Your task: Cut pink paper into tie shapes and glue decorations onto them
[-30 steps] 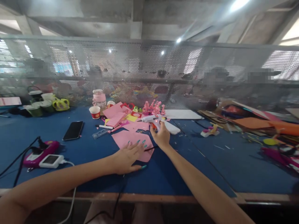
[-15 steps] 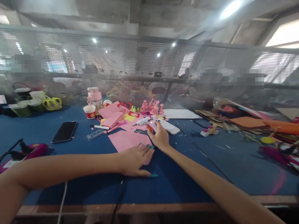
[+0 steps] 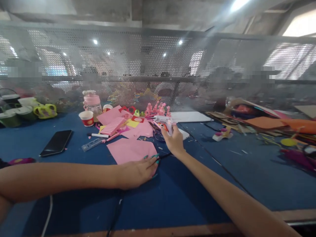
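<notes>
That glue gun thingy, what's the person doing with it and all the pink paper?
The right hand grips a white glue gun above the blue table. The left hand lies flat on the near edge of a pink paper sheet. A phone, ruler, red cup and more pink cut-outs lie behind.

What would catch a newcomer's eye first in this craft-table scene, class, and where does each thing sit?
The right hand at the centre grips a white glue gun above the blue table. Just left of it, the left hand lies flat on the near edge of a pink sheet. Further left, a black phone lies flat.
</notes>
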A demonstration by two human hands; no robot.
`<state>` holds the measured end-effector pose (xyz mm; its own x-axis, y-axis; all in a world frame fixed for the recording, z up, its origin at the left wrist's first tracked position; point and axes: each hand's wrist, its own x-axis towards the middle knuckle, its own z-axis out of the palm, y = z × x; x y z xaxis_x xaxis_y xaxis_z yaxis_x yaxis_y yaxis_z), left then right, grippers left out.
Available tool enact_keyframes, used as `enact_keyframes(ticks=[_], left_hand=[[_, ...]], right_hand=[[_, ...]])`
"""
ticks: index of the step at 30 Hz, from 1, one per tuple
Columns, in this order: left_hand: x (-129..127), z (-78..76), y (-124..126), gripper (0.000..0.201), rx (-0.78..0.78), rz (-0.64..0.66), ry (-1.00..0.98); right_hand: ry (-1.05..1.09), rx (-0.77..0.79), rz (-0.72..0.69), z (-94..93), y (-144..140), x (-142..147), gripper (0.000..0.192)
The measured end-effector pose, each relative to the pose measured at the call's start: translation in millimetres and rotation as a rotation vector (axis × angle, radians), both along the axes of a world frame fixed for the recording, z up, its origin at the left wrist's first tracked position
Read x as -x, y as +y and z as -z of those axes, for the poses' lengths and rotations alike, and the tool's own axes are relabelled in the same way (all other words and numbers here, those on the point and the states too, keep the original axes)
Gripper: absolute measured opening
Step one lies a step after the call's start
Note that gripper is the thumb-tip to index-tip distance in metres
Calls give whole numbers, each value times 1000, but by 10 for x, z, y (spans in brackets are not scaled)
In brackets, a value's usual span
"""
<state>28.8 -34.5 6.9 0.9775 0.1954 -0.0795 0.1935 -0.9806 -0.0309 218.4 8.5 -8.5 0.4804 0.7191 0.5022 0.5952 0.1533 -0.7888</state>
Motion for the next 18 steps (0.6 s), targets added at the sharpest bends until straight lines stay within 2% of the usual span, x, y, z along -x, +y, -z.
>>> enact_keyframes(ticks=[3,7,10,13,16,18], left_hand=[[-1,-71,15,50,95,-4,-5],[-17,-288,3,70,225,-157,101],[5,-390,-23,82,250,-122,230],[31,-327,-58,81,144,-95,217],[24,-184,-93,63,-43,-223,117],[19,-127,-105,55,-111,-276,103]], right_hand=[[-26,-19,-26,17,18,-8,28],[-61,-15,-36,37,30,-22,31],[-59,-18,-29,32,28,-33,31],[-34,0,-34,10,20,-51,31],[-47,-3,-18,-15,9,-64,30],[-79,-24,-2,-26,-1,-62,30]])
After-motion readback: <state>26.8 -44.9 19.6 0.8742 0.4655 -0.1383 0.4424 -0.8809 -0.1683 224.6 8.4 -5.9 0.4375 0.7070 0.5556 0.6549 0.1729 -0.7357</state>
